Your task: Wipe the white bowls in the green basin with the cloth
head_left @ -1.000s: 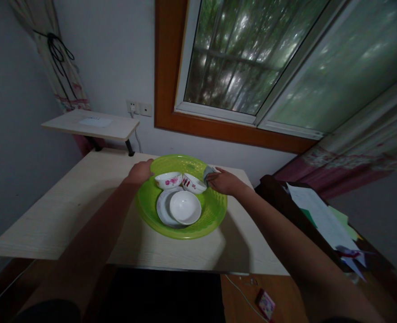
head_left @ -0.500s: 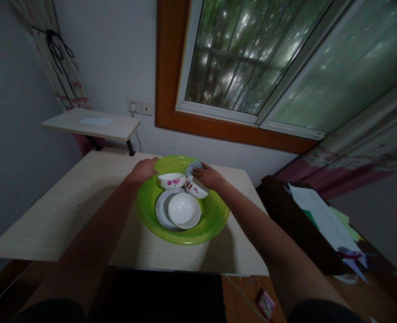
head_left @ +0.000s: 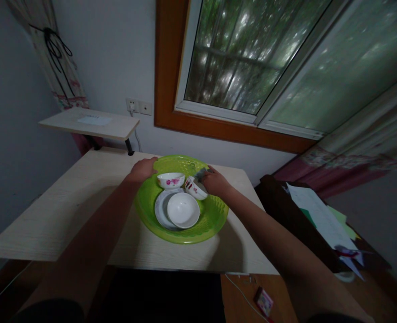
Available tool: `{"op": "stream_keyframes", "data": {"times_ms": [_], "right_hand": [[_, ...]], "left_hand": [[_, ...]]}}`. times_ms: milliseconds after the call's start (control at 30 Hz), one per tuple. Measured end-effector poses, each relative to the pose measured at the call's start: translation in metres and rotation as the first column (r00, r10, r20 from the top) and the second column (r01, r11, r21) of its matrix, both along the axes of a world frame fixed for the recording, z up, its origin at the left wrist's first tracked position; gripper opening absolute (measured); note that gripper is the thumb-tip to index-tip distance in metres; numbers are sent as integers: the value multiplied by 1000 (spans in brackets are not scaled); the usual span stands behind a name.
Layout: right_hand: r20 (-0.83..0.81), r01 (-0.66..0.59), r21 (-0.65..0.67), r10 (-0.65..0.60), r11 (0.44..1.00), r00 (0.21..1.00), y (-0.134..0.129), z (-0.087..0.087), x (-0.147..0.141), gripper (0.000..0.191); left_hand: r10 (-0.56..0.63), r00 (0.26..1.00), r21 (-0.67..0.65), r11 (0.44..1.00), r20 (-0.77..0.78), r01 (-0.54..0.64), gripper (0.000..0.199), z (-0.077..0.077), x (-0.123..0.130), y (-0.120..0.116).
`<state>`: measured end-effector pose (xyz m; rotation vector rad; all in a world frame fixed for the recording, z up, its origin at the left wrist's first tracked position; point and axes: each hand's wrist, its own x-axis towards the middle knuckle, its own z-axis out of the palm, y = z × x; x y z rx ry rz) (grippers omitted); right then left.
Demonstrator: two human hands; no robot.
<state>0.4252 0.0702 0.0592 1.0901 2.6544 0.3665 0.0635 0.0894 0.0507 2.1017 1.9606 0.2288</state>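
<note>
A green plastic basin (head_left: 181, 237) rests on the pale wooden table. My left hand (head_left: 143, 170) is closed round its rim at the far left. Inside lie a white bowl with pink flowers (head_left: 170, 181), a tilted bowl with red marks (head_left: 195, 188), a plain white bowl (head_left: 183, 211) and a plate (head_left: 161, 210) partly under it. My right hand (head_left: 215, 182) is closed on a grey cloth (head_left: 201, 172) at the basin's inner right wall, just beside the tilted bowl. Its fingertips are partly hidden.
The table (head_left: 84, 197) stands against the wall below a window. A small raised shelf (head_left: 93, 123) with a paper on it is at its back left. To the right is a dark cabinet (head_left: 285, 220) with papers on top. A pink box (head_left: 263, 301) lies on the floor.
My right hand has slid a little to the right with the grey cloth, away from the basin's back, along the right wall. My left hand keeps its place on the rim.
</note>
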Motion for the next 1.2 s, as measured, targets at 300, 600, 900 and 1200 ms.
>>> {"op": "stream_keyframes", "data": {"times_ms": [300, 600, 900, 1200], "right_hand": [[32, 9, 2, -9, 1000, 999, -6, 6, 0, 40], [-5, -20, 49, 20, 999, 1000, 26, -8, -25, 36], [1, -2, 42, 2, 999, 1000, 34, -9, -32, 32], [17, 68, 74, -69, 995, 997, 2, 10, -2, 35]], "left_hand": [[-14, 1000, 19, 1000, 14, 14, 69, 1, 0, 0], [-12, 999, 3, 1000, -34, 12, 65, 1, 1, 2], [-26, 998, 5, 1000, -63, 27, 68, 1, 0, 2], [-11, 999, -5, 1000, -53, 10, 68, 0, 0, 2]]}}
